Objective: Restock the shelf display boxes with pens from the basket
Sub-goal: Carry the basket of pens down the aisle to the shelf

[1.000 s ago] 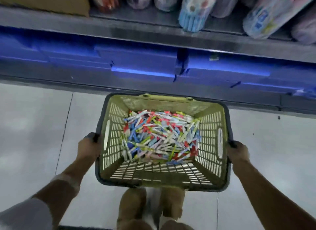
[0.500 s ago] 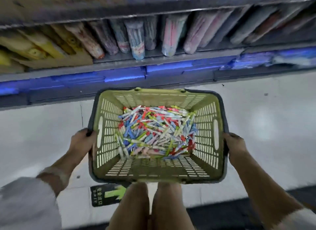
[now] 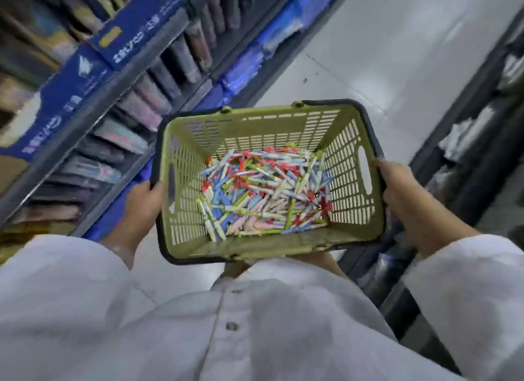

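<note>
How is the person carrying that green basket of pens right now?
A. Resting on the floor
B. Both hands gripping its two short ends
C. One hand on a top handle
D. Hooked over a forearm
B: the left hand and right hand each grip an end of the basket, pens inside.

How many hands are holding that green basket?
2. The left hand grips the basket at its left rim, the right hand at its right rim. Fingers behind the rims are hidden.
</note>
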{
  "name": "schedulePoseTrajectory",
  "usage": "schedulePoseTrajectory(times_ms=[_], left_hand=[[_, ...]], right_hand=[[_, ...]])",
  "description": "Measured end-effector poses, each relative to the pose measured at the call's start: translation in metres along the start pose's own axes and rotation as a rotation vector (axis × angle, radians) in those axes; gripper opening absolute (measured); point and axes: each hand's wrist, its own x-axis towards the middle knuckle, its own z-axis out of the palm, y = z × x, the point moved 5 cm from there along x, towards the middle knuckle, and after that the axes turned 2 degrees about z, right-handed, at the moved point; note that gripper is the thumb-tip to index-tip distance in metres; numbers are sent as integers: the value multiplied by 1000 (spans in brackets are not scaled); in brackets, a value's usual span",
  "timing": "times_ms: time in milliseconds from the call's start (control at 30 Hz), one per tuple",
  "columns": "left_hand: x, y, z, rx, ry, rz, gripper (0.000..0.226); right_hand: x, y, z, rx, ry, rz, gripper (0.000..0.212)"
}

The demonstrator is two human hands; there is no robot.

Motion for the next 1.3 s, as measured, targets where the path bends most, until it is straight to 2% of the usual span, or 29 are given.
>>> schedulePoseTrajectory(times_ms=[233, 333, 433, 600, 733, 833, 967, 1167, 1300], left_hand=[[68, 202, 74, 172, -55, 166, 36], [89, 292, 109, 169, -77, 226, 41], [109, 376, 146, 150, -75, 272, 31], [145, 518, 223, 131, -115, 348, 27], [190, 640, 304, 71, -223, 415, 27], [223, 732, 361, 120, -299, 455, 31], [251, 853, 422, 139, -425, 502, 32], [286, 1023, 507, 144, -447, 557, 22], [324, 1125, 573, 182, -446, 553, 23]], right_hand=[[87, -83, -74, 210, 32, 98, 19], [119, -138, -110, 257, 59, 105, 32], [150, -194, -147, 310, 115, 97, 38], [208, -272, -201, 444, 193, 93, 25], [272, -337, -238, 455, 272, 100, 31], [317, -387, -265, 466, 358, 128, 29], [366, -459, -300, 562, 430, 142, 10], [455, -561, -339, 800, 454, 145, 19], [554, -633, -366, 814, 454, 173, 21]])
